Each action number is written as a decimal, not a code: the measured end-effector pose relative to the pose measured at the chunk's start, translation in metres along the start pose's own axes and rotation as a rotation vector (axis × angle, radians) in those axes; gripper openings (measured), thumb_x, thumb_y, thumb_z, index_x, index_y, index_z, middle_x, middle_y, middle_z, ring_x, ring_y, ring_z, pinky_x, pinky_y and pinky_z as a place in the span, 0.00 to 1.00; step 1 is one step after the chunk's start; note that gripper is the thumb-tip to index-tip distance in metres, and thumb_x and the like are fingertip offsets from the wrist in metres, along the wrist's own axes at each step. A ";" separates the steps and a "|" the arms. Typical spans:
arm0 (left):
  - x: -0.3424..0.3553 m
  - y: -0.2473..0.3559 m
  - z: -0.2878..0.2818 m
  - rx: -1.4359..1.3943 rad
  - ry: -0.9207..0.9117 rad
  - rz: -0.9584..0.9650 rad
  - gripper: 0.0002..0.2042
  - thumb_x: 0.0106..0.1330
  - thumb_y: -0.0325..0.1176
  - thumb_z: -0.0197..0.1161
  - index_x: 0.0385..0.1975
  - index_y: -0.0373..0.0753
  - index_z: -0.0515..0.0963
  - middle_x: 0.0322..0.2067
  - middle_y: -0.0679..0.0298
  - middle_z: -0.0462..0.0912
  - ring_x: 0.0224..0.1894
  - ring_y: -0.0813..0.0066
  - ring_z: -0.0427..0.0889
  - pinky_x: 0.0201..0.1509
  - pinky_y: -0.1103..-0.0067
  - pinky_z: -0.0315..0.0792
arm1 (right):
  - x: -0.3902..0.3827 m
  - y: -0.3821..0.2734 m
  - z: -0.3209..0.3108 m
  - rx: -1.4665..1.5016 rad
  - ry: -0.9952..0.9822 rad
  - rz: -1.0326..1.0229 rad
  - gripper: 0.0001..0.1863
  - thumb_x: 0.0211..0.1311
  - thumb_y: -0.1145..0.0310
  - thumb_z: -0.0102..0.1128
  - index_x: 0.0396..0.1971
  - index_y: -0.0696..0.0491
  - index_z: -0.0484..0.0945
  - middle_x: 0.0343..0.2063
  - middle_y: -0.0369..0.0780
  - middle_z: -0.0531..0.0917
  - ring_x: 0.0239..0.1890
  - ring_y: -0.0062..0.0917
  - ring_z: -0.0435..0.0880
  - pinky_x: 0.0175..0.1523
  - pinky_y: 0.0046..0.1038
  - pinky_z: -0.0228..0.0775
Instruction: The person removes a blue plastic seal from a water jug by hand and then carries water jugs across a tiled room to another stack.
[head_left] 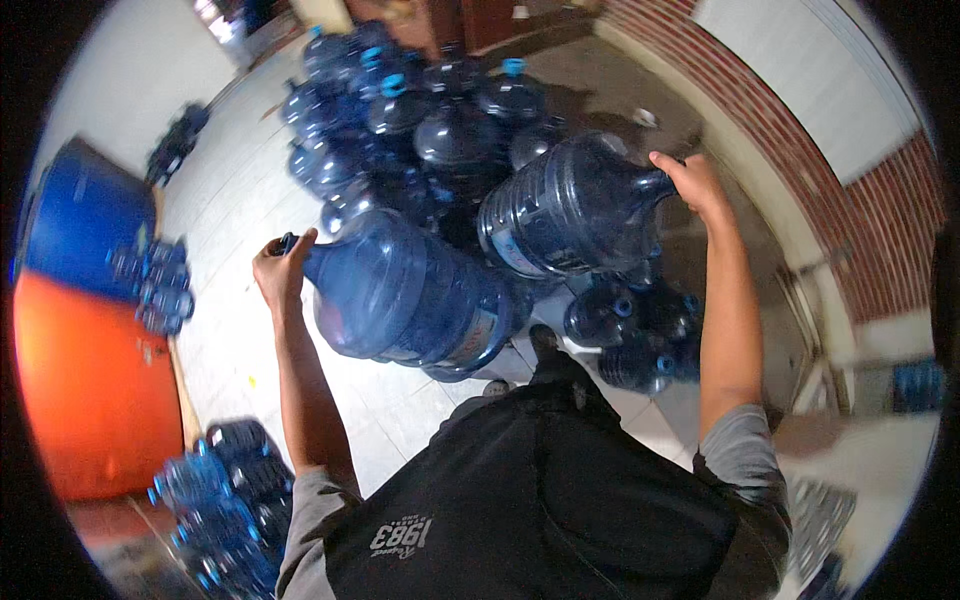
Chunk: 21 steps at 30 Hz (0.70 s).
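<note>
My left hand (281, 267) grips the neck of a large blue water jug (405, 295), which hangs on its side in front of my body. My right hand (695, 183) grips the neck of a second large blue water jug (570, 208), also tipped sideways and held higher, to the right. The two jugs sit close together, bottoms toward each other. Both look translucent and empty. My dark apron (540, 500) fills the lower middle of the view.
Several blue jugs (420, 120) stand clustered on the tiled floor (240, 200) ahead, more by my feet (630, 330). Packs of small bottles (215, 500) lie at lower left. A blue and orange barrel (85, 300) is at left, a brick-trimmed wall (880, 210) at right.
</note>
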<state>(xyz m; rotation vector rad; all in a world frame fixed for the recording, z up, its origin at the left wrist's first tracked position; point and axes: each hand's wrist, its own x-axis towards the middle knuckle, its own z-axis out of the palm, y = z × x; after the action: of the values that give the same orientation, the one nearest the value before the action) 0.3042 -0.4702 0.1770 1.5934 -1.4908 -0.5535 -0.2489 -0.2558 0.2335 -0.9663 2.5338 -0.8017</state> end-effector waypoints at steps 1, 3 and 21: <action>0.000 0.009 0.016 0.008 -0.106 0.011 0.20 0.47 0.45 0.78 0.25 0.32 0.84 0.20 0.65 0.82 0.24 0.79 0.77 0.31 0.79 0.70 | -0.017 0.041 -0.014 -0.035 0.085 0.065 0.38 0.51 0.37 0.65 0.18 0.66 0.79 0.22 0.51 0.83 0.28 0.37 0.84 0.34 0.38 0.72; -0.014 0.039 0.038 0.023 -0.237 0.127 0.21 0.47 0.45 0.78 0.26 0.31 0.83 0.21 0.65 0.83 0.24 0.77 0.78 0.32 0.78 0.71 | -0.075 0.080 -0.043 0.058 0.105 0.286 0.35 0.51 0.37 0.66 0.13 0.59 0.75 0.18 0.46 0.79 0.21 0.31 0.79 0.26 0.34 0.66; -0.516 0.229 0.190 -0.059 -0.984 1.073 0.34 0.43 0.58 0.77 0.40 0.31 0.84 0.31 0.51 0.87 0.39 0.53 0.86 0.47 0.65 0.77 | -0.712 0.364 -0.073 -0.181 0.676 1.193 0.40 0.53 0.30 0.59 0.37 0.59 0.82 0.34 0.55 0.84 0.40 0.50 0.85 0.45 0.48 0.75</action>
<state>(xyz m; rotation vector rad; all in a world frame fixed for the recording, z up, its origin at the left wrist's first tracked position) -0.0748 -0.0117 0.1436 0.2043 -2.6774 -0.7285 0.0466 0.4840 0.1350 0.9639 3.0086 -0.5168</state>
